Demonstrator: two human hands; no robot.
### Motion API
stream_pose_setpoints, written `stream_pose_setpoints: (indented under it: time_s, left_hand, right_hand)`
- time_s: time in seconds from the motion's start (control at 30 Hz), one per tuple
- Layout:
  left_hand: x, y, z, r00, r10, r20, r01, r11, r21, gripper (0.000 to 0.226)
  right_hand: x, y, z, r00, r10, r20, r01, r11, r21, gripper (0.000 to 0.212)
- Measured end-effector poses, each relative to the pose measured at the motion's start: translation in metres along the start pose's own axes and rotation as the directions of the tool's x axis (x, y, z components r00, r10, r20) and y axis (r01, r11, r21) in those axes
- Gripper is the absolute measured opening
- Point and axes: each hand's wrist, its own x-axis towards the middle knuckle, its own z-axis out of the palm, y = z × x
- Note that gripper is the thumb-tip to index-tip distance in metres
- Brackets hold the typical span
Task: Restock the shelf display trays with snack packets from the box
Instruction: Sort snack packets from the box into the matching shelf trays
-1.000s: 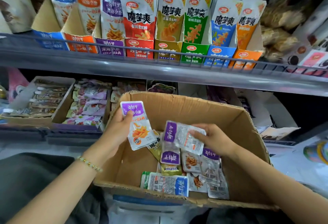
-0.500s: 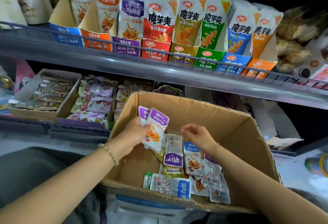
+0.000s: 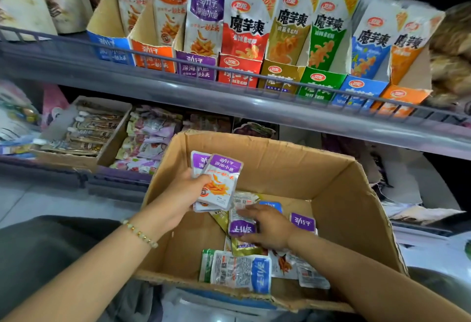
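Head view: the snack packets (image 3: 242,273) look thin, light and glossy, soft and likely slippery, so pinch them flat across an edge. The left hand (image 3: 183,194) grips a small stack (image 3: 220,184) above the box (image 3: 318,173); the right hand (image 3: 270,230) pinches a loose purple packet (image 3: 240,224) inside it.

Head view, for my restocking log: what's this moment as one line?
left hand: holds two purple packets above box | right hand: grips loose purple packet inside box | stage: picking
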Motion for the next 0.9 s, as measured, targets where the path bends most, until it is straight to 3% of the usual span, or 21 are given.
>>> stream_pose_setpoints:
  time_s: [0.13, 0.2, 0.3, 0.37, 0.47, 0.53, 0.6, 0.67, 0.7, 0.77, 0.83, 0.9]
  left_hand:
    - [0.001, 0.003, 0.001, 0.993, 0.120, 0.005, -0.120, 0.992, -0.042, 0.025]
    - [-0.001, 0.004, 0.002, 0.982, 0.187, 0.004, -0.187, 0.982, -0.019, 0.027]
    - [-0.003, 0.005, 0.006, 0.953, 0.299, 0.041, -0.301, 0.948, 0.102, 0.022]
    - [-0.008, 0.007, 0.012, 0.934, 0.335, 0.124, -0.353, 0.918, 0.180, 0.018]
    - [-0.019, 0.005, 0.023, 0.913, 0.272, 0.305, -0.315, 0.944, 0.099, 0.029]
    - [-0.022, 0.000, 0.029, 0.879, 0.279, 0.386, -0.333, 0.939, 0.080, 0.033]
    - [-0.022, -0.003, 0.032, 0.873, 0.311, 0.374, -0.368, 0.926, 0.089, 0.033]
    - [-0.021, 0.001, 0.032, 0.894, 0.341, 0.291, -0.371, 0.927, 0.053, 0.036]
    - [-0.019, 0.004, 0.030, 0.899, 0.359, 0.251, -0.376, 0.926, 0.021, 0.037]
    - [-0.016, 0.006, 0.027, 0.894, 0.391, 0.221, -0.402, 0.916, 0.006, 0.041]
    - [-0.016, 0.003, 0.027, 0.877, 0.387, 0.286, -0.424, 0.902, 0.078, 0.046]
    - [-0.017, -0.004, 0.030, 0.849, 0.355, 0.391, -0.441, 0.884, 0.155, 0.050]
  right_hand:
    - [-0.027, -0.013, -0.067, 0.995, -0.012, -0.101, 0.038, 0.966, 0.257, 0.023]
    - [-0.046, -0.014, -0.108, 0.990, 0.024, -0.139, 0.037, 0.906, 0.422, 0.018]
    - [-0.069, -0.022, -0.141, 0.975, 0.091, -0.204, 0.083, 0.699, 0.710, 0.018]
    - [-0.068, -0.033, -0.141, 0.931, 0.144, -0.335, 0.169, 0.644, 0.746, 0.020]
    - [-0.057, -0.053, -0.123, 0.830, 0.236, -0.505, 0.244, 0.661, 0.710, 0.017]
    - [-0.051, -0.065, -0.110, 0.801, 0.264, -0.537, 0.224, 0.700, 0.678, 0.016]
    - [-0.048, -0.071, -0.100, 0.748, 0.291, -0.597, 0.228, 0.731, 0.643, 0.020]
    - [-0.048, -0.076, -0.095, 0.663, 0.373, -0.649, 0.248, 0.709, 0.660, 0.042]
    - [-0.048, -0.078, -0.092, 0.665, 0.421, -0.617, 0.250, 0.653, 0.715, 0.058]
    - [-0.048, -0.083, -0.091, 0.798, 0.432, -0.420, 0.223, 0.435, 0.872, 0.076]
    - [-0.047, -0.089, -0.087, 0.908, 0.333, -0.253, 0.189, 0.213, 0.959, 0.071]
    - [-0.048, -0.091, -0.085, 0.924, 0.280, -0.262, 0.199, 0.233, 0.952, 0.060]
